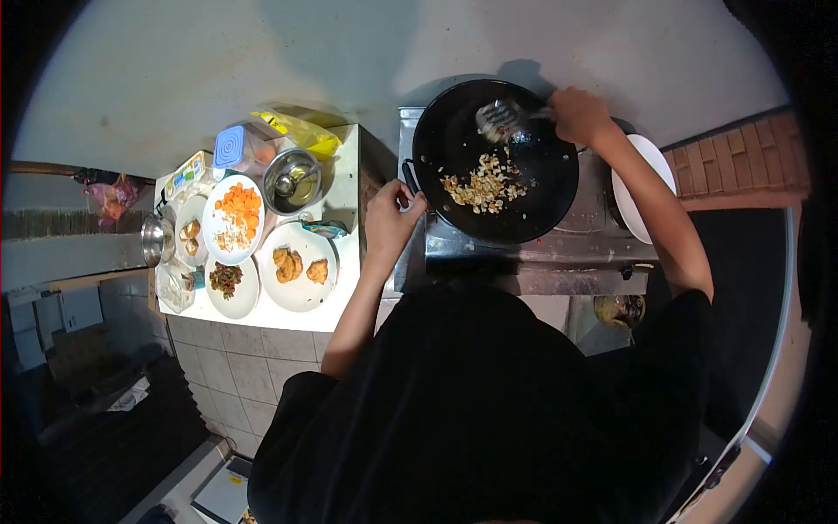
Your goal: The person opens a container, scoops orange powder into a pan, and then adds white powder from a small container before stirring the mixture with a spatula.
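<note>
Right hand (579,115): grip closed on slotted spatula (499,119), its head over the black wok (546,188), just beyond the chopped food (487,185) lying there. Left hand (393,220): fingers curled beside wok handle (410,175); cannot tell if grip holds it. Wok sits on stove (567,251), right of desk (346,179).

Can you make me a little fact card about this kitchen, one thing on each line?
Left hand: at the handle of the black pan, exact grip unclear
Right hand: holding a spatula over the pan
In the pan: chopped bits of food
Orange pieces: on a white plate, left of the pan
Metal pot: near that plate
</note>
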Demonstrator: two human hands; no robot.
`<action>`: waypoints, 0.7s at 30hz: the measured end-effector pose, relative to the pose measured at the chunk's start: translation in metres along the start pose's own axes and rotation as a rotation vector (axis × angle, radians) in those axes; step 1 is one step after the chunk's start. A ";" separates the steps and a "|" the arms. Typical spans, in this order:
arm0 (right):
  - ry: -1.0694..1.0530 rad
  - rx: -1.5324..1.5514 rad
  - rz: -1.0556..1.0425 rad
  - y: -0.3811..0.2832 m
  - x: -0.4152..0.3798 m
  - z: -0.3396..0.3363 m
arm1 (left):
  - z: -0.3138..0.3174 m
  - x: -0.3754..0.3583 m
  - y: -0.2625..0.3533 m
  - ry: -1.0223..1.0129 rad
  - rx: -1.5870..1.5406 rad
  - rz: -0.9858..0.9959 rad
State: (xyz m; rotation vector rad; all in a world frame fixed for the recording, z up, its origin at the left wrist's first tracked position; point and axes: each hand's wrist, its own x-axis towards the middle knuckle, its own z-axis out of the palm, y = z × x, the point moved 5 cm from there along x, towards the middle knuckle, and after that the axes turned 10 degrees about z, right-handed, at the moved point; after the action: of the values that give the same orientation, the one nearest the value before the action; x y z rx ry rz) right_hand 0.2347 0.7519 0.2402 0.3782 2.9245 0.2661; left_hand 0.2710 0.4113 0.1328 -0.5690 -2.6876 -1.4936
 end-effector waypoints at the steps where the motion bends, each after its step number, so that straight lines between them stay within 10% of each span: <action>1: -0.163 0.090 -0.062 -0.005 0.000 0.012 | 0.000 0.000 0.001 -0.007 -0.003 0.007; 10: -0.516 -0.032 0.084 0.031 -0.021 -0.009 | -0.003 0.004 -0.001 -0.117 -0.036 -0.015; 14: -1.101 -0.127 0.025 0.023 -0.010 0.086 | -0.004 0.004 0.001 -0.119 -0.059 -0.003; 16: -1.351 0.732 0.237 -0.003 -0.049 0.081 | -0.009 0.008 0.001 -0.115 -0.075 0.002; 21: -0.987 1.116 0.481 -0.022 -0.110 0.100 | -0.016 0.014 0.003 -0.123 -0.089 0.053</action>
State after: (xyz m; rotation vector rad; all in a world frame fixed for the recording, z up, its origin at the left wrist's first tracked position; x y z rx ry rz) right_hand 0.3540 0.7169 0.1558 0.9748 1.6928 -1.1746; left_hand 0.2564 0.4039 0.1467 -0.7537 -2.6814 -1.6219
